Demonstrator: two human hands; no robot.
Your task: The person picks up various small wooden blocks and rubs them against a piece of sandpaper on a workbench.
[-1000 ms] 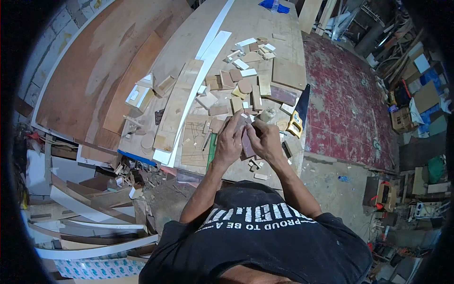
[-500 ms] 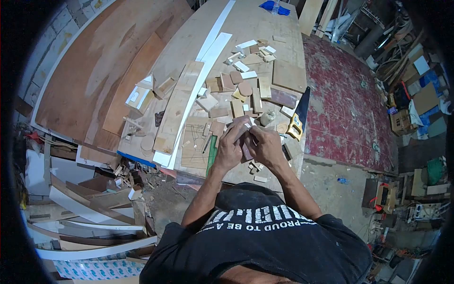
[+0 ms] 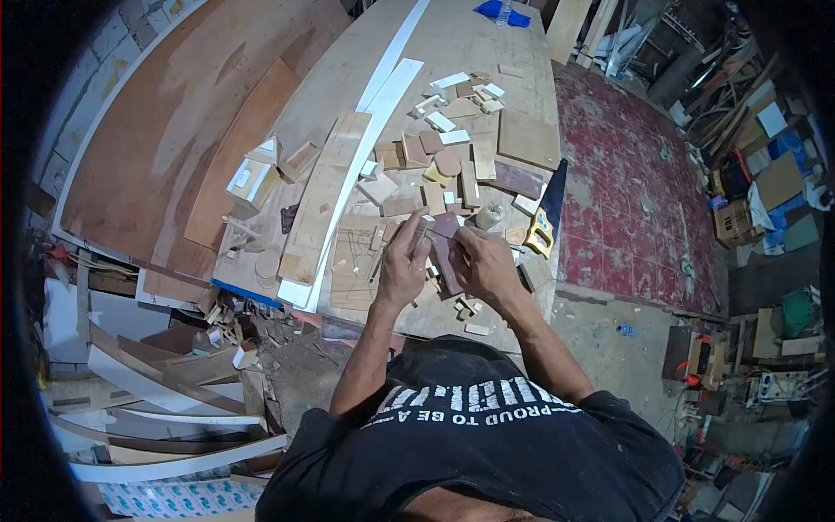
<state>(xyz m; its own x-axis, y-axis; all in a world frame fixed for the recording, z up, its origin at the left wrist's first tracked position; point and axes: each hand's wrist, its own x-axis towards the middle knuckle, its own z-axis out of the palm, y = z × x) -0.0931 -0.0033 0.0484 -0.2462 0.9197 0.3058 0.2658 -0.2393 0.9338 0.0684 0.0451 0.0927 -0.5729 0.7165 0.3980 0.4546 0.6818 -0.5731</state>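
Note:
Over the near part of the wooden table, my left hand (image 3: 404, 268) has its thumb and fingers closed near a small white-tipped piece (image 3: 427, 221), too small to make out clearly. My right hand (image 3: 485, 264) pinches the side of a reddish-brown wooden strip (image 3: 446, 258) lying between the hands. Just beyond the fingertips lie small wood blocks, among them a rounded brown piece (image 3: 447, 163). A thin board with pencil lines (image 3: 355, 265) is to the left of my left hand.
A handsaw with a yellow handle (image 3: 541, 233) lies at the table's right edge. Long white strips (image 3: 372, 143) and a plank (image 3: 326, 200) run along the left. A bottle (image 3: 504, 12) stands at the far end. Curved offcuts (image 3: 165, 383) are stacked at lower left.
My left hand has moved left and a little down, away from my right hand. More of the reddish-brown strip shows between them.

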